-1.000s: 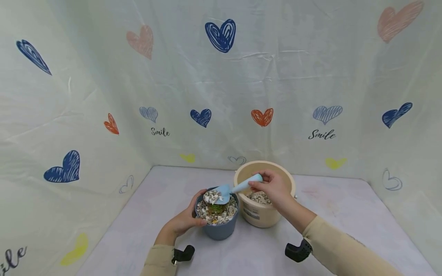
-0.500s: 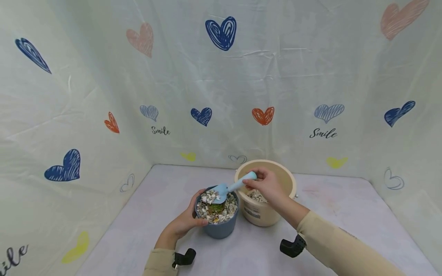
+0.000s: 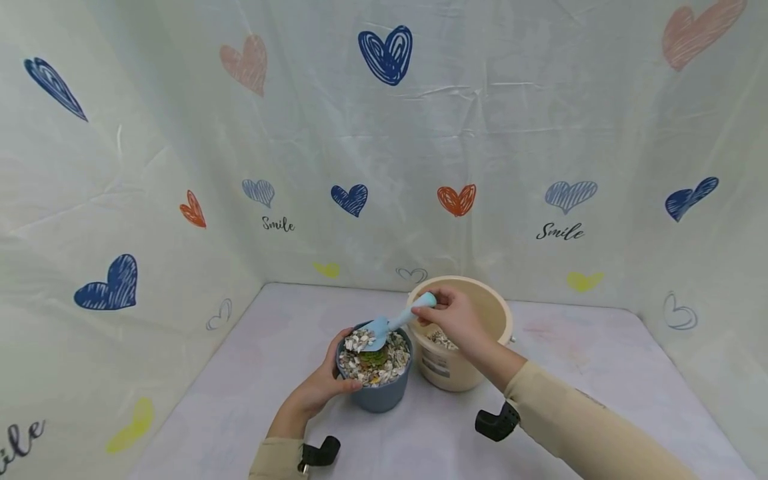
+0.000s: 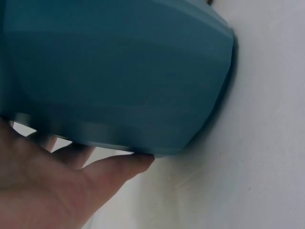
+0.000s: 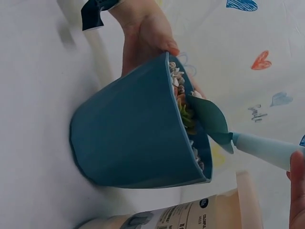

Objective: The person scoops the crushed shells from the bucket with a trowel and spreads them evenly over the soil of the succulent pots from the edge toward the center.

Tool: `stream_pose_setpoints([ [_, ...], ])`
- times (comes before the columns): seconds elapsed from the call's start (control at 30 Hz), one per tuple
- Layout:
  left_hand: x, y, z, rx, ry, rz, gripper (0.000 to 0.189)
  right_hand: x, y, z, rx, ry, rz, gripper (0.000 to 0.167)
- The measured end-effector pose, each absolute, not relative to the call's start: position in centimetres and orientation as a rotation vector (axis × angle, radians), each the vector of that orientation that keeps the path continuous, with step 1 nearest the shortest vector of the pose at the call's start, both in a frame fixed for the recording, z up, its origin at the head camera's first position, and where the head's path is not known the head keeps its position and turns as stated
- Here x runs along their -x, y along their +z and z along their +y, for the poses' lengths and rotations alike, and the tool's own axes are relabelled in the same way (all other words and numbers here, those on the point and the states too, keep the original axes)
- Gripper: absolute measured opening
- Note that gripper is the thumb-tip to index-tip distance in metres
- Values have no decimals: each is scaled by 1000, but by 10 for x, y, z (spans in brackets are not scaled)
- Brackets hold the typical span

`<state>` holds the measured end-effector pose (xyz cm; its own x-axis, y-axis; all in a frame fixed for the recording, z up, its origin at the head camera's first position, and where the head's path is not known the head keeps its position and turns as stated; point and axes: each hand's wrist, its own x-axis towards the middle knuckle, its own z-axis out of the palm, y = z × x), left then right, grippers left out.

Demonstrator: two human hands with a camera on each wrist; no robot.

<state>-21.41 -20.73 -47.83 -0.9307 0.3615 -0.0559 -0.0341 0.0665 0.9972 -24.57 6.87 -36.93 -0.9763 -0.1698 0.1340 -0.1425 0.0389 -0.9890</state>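
Observation:
My left hand (image 3: 319, 385) grips the side of a blue-grey flower pot (image 3: 378, 399), its thumb at the near rim. In the left wrist view the thumb (image 4: 121, 167) lies along the pot wall. A small green succulent (image 3: 373, 359) sits in the pot, ringed by pale gravel (image 3: 390, 370). With my right hand (image 3: 459, 323) I pinch the handle end of a light blue trowel (image 3: 399, 322). Its blade (image 5: 209, 117) is tilted over the pot's opening, right at the far-left rim, with gravel heaped at its tip. In the right wrist view only some right-hand fingers show.
Just right of the pot stands a cream bucket (image 3: 451, 375) with more gravel (image 3: 441, 340) inside, under my right forearm. Both stand on a pale cloth-covered table (image 3: 576, 400). A white curtain (image 3: 510, 133) with printed hearts hangs behind and at the left.
The right hand and trowel have moved left and slightly up, bringing the blade and its gravel toward the pot's left rim. The left hand keeps its grip on the pot.

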Motion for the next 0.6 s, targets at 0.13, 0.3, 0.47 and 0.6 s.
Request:
stream_pose_setpoints([
  [0.13,211,-478,-204,-292,1933,2107,111,245,-366,66,345,-2141,2247,35],
  [0.3,207,-477,-199,-266,1942,2161,111,245,-363,62,341,-2149,2251,33],
  [0.47,204,-478,-195,-228,1982,2174,108,245,-360,59,356,-2153,2256,31],
  [0.6,201,-480,-190,-207,2013,2187,105,246,-358,57,363,-2148,2258,30],
])
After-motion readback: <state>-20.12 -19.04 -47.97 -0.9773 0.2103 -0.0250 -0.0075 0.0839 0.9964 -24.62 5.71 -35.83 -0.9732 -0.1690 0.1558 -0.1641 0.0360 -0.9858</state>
